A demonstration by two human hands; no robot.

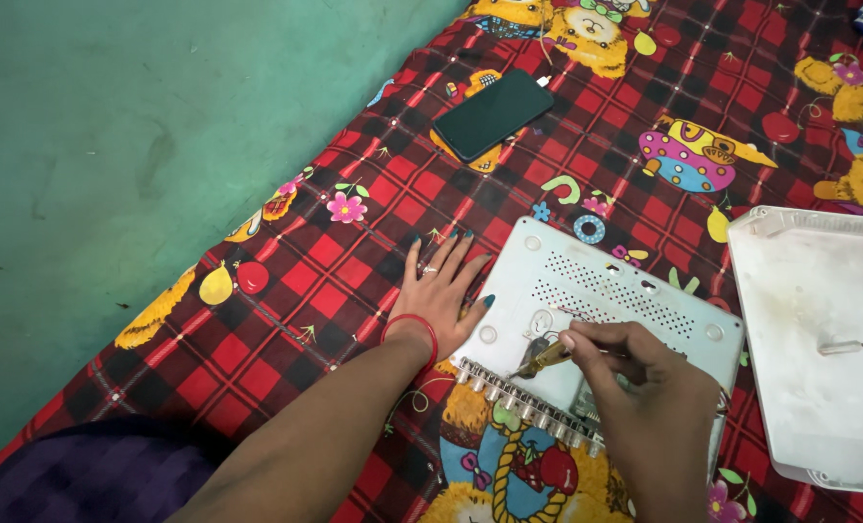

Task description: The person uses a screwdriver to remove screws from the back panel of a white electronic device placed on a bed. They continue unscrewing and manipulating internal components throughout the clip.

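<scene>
Red-and-black checked bedsheet [354,242], printed with cartoon bears and fruit, is being used as the surface under everything; a bare green floor [160,116] is showing beyond its far-left edge. A pale grey metal device case [635,300] with rows of vent holes is lying flat on the sheet, its long axis running from upper left to lower right, and a row of metal connectors [518,402] is lining its near edge.

A small screwdriver [545,358] with a yellowish handle is being gripped by the right hand [635,378], fingers closed around it, over the near-left part of the case. The tool is being held at a low slant, its long axis running roughly left to right, with the tip pointing left and slightly down toward the connector edge of the case.

The left hand [441,291], with a red bangle at the wrist, is being pressed flat and open on the sheet, fingers spread and pointing away, just beside the left corner of the case, the thumb touching its edge.

A white cover panel [818,349] is lying to the right of the case, close by. A dark phone [492,113] is lying face up well beyond the case, at the far side.
</scene>
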